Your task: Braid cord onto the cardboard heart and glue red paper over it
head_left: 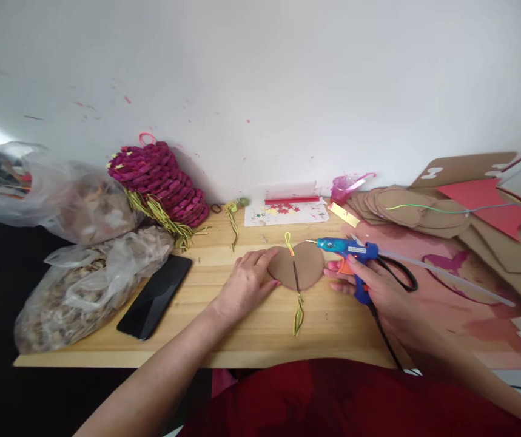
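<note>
A brown cardboard heart (310, 267) lies flat on the wooden table, with a yellow cord loop (288, 241) at its top notch, a dark cord down its middle and a yellow-green tassel (298, 315) hanging below its point. The fingers and thumb of my left hand (248, 276) grip the heart's left edge. In my right hand (369, 282) is a blue hot glue gun (342, 245), its nozzle above the heart's upper right lobe. Fingers lie around its orange trigger, and a long clear glue stick (451, 276) sticks out of its back.
Left are a black phone (154, 297), plastic bags (91, 282) and a magenta woven piece (164, 182) with tassels. Small stars (282, 209) lie on white paper at the wall, near a pink cup (342, 188). Cardboard shapes (401, 209) and red paper (487, 200) are stacked right.
</note>
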Demonstrator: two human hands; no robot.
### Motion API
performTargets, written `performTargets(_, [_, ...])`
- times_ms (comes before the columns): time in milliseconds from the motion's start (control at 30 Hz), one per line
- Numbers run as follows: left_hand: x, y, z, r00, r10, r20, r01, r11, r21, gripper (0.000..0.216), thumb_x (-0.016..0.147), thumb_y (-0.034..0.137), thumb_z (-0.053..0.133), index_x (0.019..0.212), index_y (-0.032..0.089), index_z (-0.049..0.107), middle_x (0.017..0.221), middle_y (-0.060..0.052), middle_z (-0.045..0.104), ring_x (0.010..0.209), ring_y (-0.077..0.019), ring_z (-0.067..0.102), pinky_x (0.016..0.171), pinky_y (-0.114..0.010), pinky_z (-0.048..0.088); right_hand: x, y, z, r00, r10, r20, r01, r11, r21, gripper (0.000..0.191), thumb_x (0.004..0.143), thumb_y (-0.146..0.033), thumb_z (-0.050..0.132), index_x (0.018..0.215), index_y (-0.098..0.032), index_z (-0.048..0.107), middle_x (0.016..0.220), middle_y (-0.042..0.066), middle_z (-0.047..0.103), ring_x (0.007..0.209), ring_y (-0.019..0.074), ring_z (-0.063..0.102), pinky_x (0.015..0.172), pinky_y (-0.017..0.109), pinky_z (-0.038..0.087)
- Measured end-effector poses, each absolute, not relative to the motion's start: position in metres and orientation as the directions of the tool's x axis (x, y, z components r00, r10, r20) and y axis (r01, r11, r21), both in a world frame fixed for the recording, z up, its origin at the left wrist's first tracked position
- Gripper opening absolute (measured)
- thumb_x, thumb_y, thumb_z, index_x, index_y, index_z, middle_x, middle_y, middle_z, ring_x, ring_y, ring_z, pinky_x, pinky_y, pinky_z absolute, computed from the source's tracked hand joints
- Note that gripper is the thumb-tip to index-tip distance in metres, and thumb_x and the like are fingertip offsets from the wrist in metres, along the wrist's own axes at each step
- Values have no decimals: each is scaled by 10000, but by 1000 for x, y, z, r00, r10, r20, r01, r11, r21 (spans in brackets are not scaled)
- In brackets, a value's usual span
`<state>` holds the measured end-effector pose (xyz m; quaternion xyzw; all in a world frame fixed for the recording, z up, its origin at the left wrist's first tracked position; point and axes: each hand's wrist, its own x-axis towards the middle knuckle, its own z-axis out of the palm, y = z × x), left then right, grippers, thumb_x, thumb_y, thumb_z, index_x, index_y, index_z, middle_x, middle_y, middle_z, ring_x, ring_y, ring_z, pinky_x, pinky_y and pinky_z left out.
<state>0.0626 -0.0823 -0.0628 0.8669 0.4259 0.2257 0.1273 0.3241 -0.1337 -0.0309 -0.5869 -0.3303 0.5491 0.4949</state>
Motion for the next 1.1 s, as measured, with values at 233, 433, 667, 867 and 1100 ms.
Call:
performTargets(233, [65,-69,-53,542,797,267,667,-601,440,554,861,149,664,1383,199,485,1314,-126,633,1225,-268,578,1050,-479,454,329,-121,-33,190,928,-322,-177,-290,-941,269,867,-417,695,1054,-229,654,1021,87,760,907,262,752,683,332,652])
performTargets(433, [63,-48,-25,397,844,362,722,-530,445,141,948,224,571,842,182,654,884,-66,724,906,-232,650,852,-408,478,333,-106,-24,134,924,-358,-278,-311,-909,230,868,-442,681,968,-238,644,937,71,755,847,248,753,595,295,615])
performTargets(667, [93,-22,-15,202,808,554,603,-548,580,103,954,225,548,913,171,626,914,-68,702,906,-208,629,856,-359,450,325,-89,-21,101,947,-304,-227,-275,-934,361,712,-397,835,907,-189,615,840,42,702,681,169,714,415,171,445])
performTargets(867, [84,-10,-51,180,782,596,677,-538,502,403,818,-32,422,1075,201,625,852,-21,692,903,-201,591,889,-385,389,323,-74,-31,48,952,-302,-230,-284,-931,487,641,-485,861,893,-190,566,738,25,686,515,151,650,339,176,362])
performTargets(1100, [81,-12,-59,293,802,520,713,-546,440,311,871,48,456,1012,239,656,990,-18,713,948,-213,563,919,-412,343,327,-70,-52,121,962,-247,-174,-224,-959,461,675,-526,827,863,-189,574,621,-11,627,428,118,580,308,172,336])
